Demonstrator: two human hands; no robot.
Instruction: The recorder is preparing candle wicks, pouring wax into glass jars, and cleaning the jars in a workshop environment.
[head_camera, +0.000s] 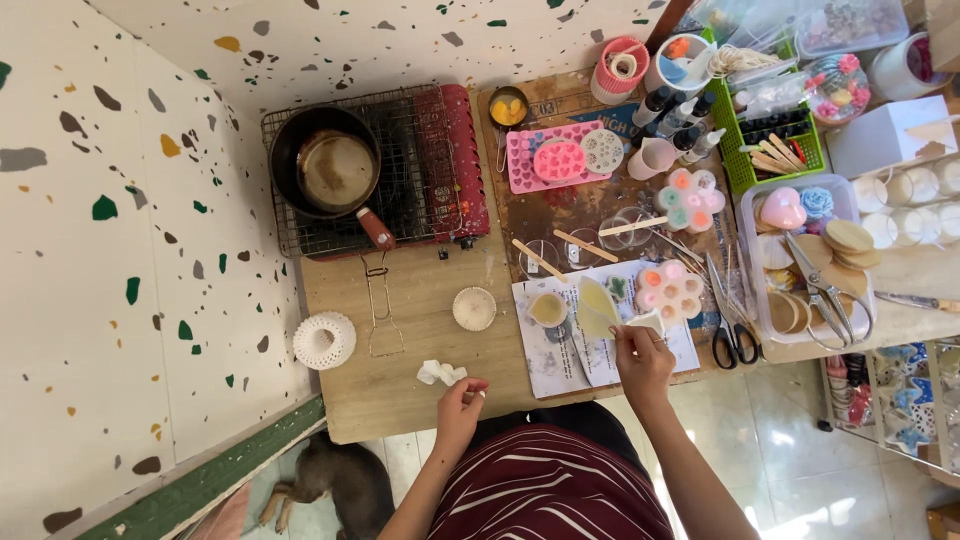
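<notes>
Right hand pinching pale yellow sheet, perhaps wax, left hand near crumpled tissue

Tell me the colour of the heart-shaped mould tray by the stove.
Pink: the mould tray shows best in the head view.

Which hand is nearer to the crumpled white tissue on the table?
Left. The left hand sits just below the crumpled white tissue; the right hand is off to its right, by the papers.

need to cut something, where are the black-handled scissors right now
In the head view the black-handled scissors lie on the table's right side, just right of the flower-shaped mould on the paper sheet and left of the clear plastic box, beyond the right hand.
</notes>
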